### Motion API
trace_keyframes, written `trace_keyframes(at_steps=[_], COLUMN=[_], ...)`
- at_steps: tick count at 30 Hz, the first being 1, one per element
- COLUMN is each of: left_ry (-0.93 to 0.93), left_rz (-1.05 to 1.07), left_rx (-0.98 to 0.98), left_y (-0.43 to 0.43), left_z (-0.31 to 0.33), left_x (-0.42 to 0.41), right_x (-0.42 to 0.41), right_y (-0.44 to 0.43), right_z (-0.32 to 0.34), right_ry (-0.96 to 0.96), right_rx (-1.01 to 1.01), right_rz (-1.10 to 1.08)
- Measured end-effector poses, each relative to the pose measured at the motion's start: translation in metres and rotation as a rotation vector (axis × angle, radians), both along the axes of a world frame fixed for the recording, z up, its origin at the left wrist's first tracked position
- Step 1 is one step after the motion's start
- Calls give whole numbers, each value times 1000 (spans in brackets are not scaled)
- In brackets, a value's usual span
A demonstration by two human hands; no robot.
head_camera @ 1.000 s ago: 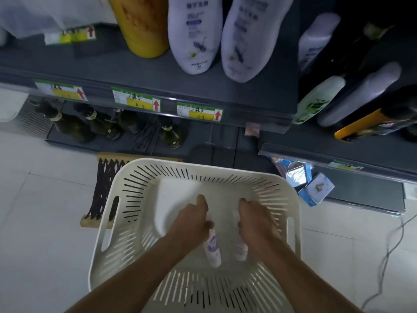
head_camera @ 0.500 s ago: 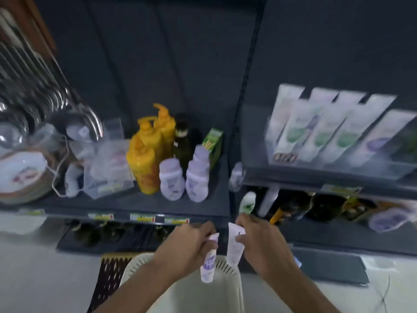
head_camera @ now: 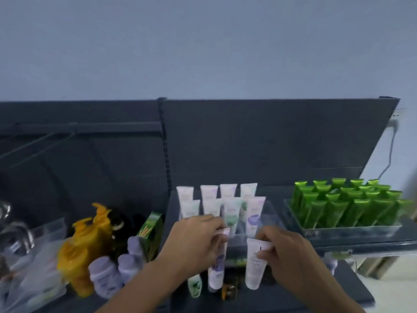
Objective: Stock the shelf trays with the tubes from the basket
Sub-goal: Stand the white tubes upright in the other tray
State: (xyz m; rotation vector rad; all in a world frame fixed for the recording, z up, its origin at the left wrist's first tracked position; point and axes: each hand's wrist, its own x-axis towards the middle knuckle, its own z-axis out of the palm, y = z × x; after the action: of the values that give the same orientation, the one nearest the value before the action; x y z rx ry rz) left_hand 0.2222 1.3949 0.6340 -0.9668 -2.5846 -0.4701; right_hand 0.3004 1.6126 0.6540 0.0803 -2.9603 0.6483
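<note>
Tubes [head_camera: 217, 265] pinched by their crimps, one in each of my hands [head_camera: 194, 239]; bumping the tray [head_camera: 269, 213] could topple its standing rows.

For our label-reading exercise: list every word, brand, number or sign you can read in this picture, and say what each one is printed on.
No text can be read.
Tube in the left hand: purple mark and dark print, blurred.
Tube in the right hand: fine grey print, too small.
White tubes in the clear tray: green and purple marks, blurred.
Green box: lettering near the top, blurred.
Green tubes: no print visible.
</note>
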Motion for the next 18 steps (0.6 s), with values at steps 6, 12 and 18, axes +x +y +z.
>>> trace_keyframes(at_steps=[6, 12, 18], left_ry=[76, 137, 117], left_rz=[-31, -37, 0], left_rx=[105, 91, -9], left_y=[111, 175, 203], left_z=[47, 75, 69], left_x=[-36, -94, -147], right_x=[-23, -60, -98], right_y=[93, 132, 139], right_z=[28, 37, 26], right_ry=[76, 123, 151], right_rx=[-47, -103, -137], right_rz=[-19, -2, 52])
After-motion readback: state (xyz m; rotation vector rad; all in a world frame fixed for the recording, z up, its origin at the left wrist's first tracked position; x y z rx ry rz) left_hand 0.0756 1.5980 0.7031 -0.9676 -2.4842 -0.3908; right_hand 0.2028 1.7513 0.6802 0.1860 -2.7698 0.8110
